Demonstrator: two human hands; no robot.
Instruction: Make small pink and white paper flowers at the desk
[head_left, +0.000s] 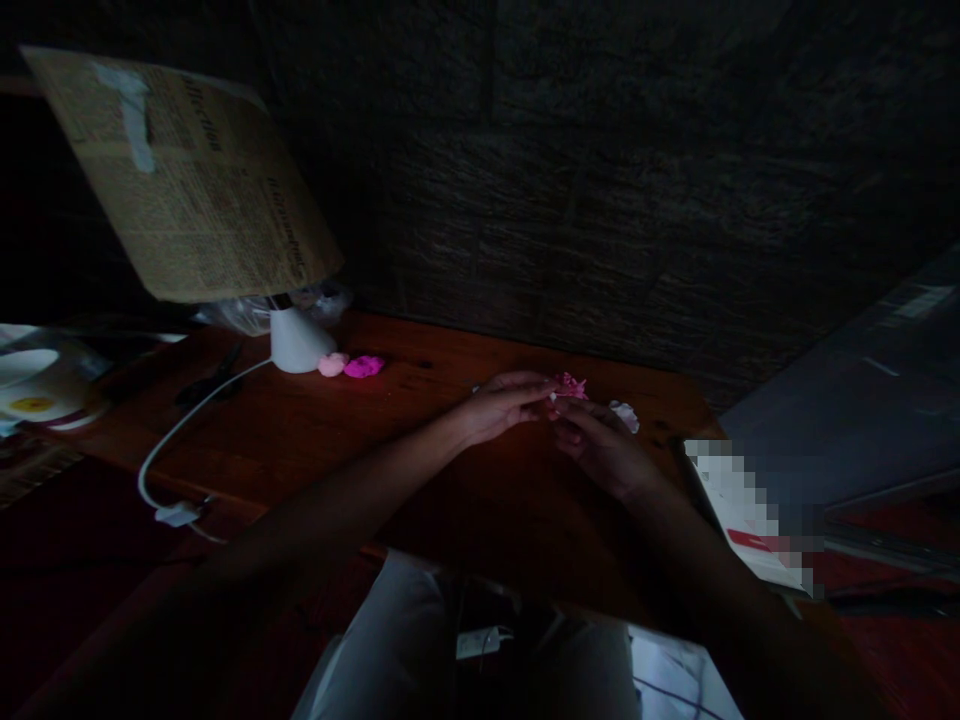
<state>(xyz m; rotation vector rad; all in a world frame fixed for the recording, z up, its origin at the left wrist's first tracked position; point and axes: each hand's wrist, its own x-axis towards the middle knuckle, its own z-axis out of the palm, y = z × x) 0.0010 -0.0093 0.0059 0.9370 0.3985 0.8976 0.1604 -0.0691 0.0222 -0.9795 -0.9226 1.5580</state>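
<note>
My left hand (504, 410) and my right hand (604, 447) meet above the wooden table, fingertips almost touching. Between them is a small pale piece (554, 397), pinched by the fingers and too dim to name. Just behind the fingertips a pink ruffled piece (573, 384) shows, partly hidden; I cannot tell whether it is held or lies on the table. To the right of my right hand's knuckles lies a white ruffled piece (625, 416). Farther left sit a pale pink lump (333, 364) and a bright magenta lump (365, 367), side by side.
A table lamp (296, 340) with a newsprint shade (202, 180) stands at the left, its white cord (169, 425) running over the front edge. A white cup (34, 385) is at far left. A white box (739, 510), partly pixelated, lies right. Dark wall behind.
</note>
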